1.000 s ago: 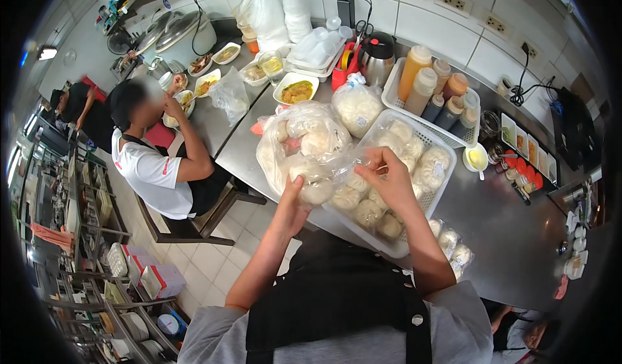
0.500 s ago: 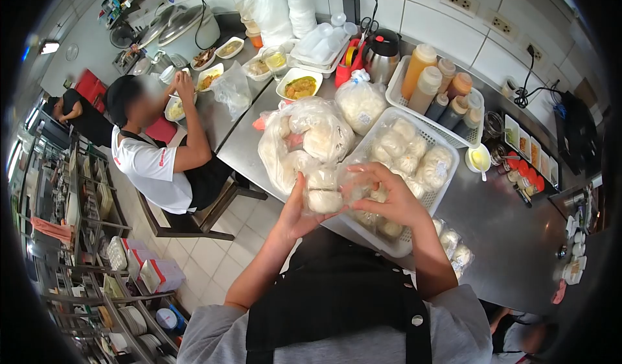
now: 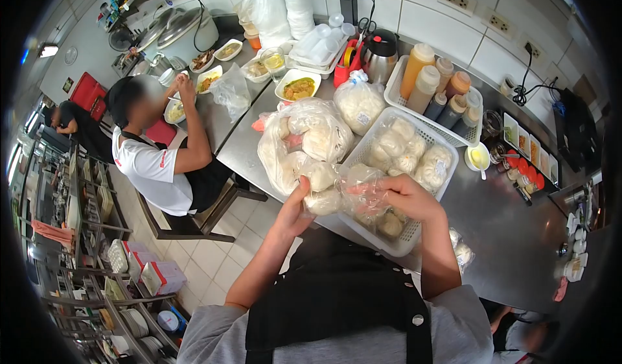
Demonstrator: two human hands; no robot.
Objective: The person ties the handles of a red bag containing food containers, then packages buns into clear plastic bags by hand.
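**Small bag of buns (image 3: 322,194) in both hands over the counter's (image 3: 505,247) near edge**

The left hand (image 3: 293,216) is closed around the buns' side, seemingly to bear their weight; the right hand (image 3: 412,199) grips the loose plastic (image 3: 363,189), probably to control the slack. Just beyond, a big open bag of buns (image 3: 327,140) sits close to that edge. The basket (image 3: 396,248), holding more bagged buns, lies under the right hand, its near corner by the edge. Behind it, the knotted bag (image 3: 359,108) and bottle tray (image 3: 478,119) crowd the wall side, limiting room there.
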